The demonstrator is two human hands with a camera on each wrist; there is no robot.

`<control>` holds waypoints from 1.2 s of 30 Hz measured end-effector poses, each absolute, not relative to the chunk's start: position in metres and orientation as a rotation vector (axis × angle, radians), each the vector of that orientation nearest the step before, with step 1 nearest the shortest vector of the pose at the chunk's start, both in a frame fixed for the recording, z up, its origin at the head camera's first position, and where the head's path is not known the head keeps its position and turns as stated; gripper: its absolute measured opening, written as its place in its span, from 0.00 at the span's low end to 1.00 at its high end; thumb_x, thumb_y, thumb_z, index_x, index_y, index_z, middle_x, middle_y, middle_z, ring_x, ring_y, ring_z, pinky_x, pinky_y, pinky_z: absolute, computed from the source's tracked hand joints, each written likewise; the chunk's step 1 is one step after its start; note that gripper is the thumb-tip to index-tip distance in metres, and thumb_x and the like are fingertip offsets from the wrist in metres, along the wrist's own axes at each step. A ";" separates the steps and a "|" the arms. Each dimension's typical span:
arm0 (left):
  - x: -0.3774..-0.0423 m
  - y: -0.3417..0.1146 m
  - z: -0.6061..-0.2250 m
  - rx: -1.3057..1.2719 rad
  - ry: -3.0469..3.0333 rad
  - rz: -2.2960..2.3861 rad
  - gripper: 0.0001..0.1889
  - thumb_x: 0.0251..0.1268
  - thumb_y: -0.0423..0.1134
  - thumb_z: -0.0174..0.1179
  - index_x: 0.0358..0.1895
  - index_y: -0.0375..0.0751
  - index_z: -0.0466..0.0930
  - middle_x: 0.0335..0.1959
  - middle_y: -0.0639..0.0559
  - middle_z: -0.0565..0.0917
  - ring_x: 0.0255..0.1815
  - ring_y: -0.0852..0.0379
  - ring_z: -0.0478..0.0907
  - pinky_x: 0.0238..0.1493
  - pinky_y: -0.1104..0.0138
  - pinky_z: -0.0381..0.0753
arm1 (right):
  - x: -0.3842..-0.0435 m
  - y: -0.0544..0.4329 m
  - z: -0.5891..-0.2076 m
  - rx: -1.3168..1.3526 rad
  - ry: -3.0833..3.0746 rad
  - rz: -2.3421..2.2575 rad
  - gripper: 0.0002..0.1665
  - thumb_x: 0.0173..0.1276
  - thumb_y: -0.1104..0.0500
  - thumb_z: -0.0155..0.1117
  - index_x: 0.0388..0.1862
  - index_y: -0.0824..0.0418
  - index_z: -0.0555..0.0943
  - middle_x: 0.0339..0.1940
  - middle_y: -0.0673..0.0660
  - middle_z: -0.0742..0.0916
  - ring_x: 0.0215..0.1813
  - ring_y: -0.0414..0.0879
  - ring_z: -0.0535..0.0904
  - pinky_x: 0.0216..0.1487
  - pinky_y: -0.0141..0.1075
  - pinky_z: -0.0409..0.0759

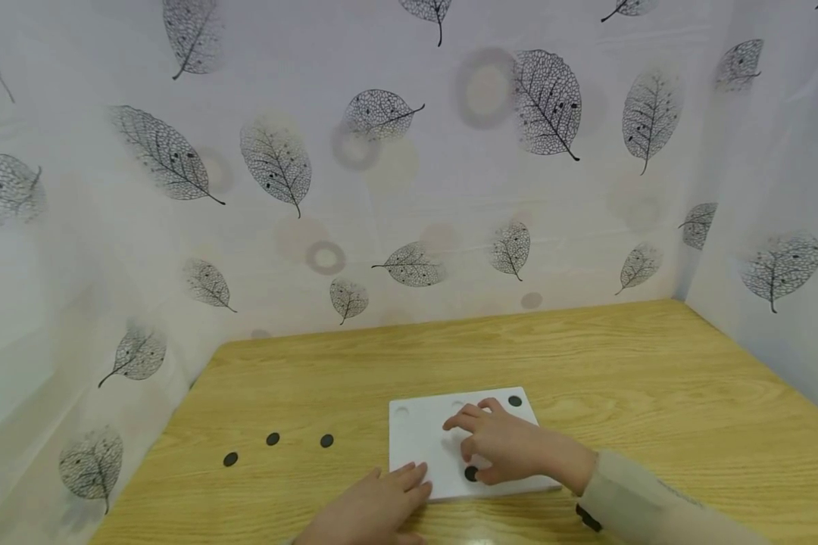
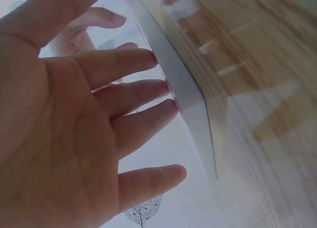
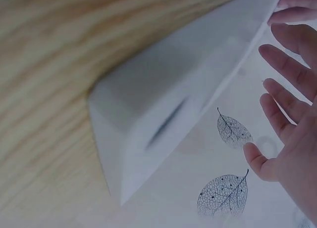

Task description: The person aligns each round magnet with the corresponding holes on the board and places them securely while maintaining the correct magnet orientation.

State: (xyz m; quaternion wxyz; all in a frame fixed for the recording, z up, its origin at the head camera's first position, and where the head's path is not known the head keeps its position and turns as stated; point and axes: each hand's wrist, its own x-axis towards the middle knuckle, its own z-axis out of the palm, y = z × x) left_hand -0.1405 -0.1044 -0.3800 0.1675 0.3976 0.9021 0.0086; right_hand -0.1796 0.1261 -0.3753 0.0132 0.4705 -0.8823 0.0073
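A white board (image 1: pixel 443 446) with shallow round hollows lies on the table. One black disc (image 1: pixel 514 401) sits at its far right corner. Another black disc (image 1: pixel 472 473) is by its front edge, right at the thumb of my right hand (image 1: pixel 507 446). That hand hovers over the board, its fingers spread and bent a little; in the right wrist view the hand (image 3: pixel 297 124) has nothing between its fingers. My left hand (image 1: pixel 375 507) rests at the board's front left corner. Its straight fingers (image 2: pixel 143 89) touch the board's edge (image 2: pixel 173 65) in the left wrist view.
Left of the board, three loose black discs (image 1: pixel 273 439) lie on the wooden table (image 1: pixel 354 363). A dark object (image 1: pixel 588 518) shows under the right sleeve (image 1: pixel 627 492). Leaf-patterned white curtains (image 1: pixel 409 189) stand behind the table and at both sides.
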 end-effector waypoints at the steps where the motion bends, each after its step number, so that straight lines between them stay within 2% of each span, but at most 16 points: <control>1: -0.141 -0.104 -0.380 1.126 2.566 0.028 0.31 0.53 0.61 0.54 0.59 0.51 0.68 0.62 0.56 0.64 0.62 0.59 0.60 0.52 0.51 0.68 | -0.180 0.127 -0.374 1.458 -2.757 0.043 0.06 0.48 0.51 0.69 0.26 0.49 0.81 0.55 0.49 0.73 0.57 0.44 0.64 0.52 0.48 0.63; 9: -0.140 -0.105 -0.380 1.147 2.578 0.026 0.30 0.53 0.60 0.55 0.59 0.51 0.69 0.62 0.56 0.65 0.62 0.59 0.60 0.52 0.52 0.68 | -0.180 0.136 -0.363 1.384 -2.760 0.218 0.16 0.52 0.51 0.67 0.40 0.54 0.81 0.55 0.53 0.74 0.56 0.46 0.67 0.53 0.50 0.62; 20: -0.142 -0.105 -0.380 1.114 2.550 0.043 0.30 0.53 0.60 0.53 0.59 0.52 0.68 0.62 0.56 0.64 0.62 0.59 0.59 0.53 0.52 0.67 | -0.177 0.153 -0.353 1.377 -2.529 0.321 0.20 0.53 0.53 0.67 0.45 0.57 0.77 0.51 0.56 0.76 0.51 0.47 0.72 0.49 0.47 0.67; 36: -0.141 -0.105 -0.382 1.146 2.569 0.018 0.30 0.54 0.60 0.53 0.60 0.52 0.68 0.62 0.57 0.64 0.62 0.59 0.60 0.52 0.52 0.68 | -0.170 0.162 -0.347 1.288 -2.615 0.432 0.24 0.57 0.52 0.63 0.52 0.58 0.74 0.52 0.54 0.76 0.53 0.48 0.70 0.50 0.47 0.66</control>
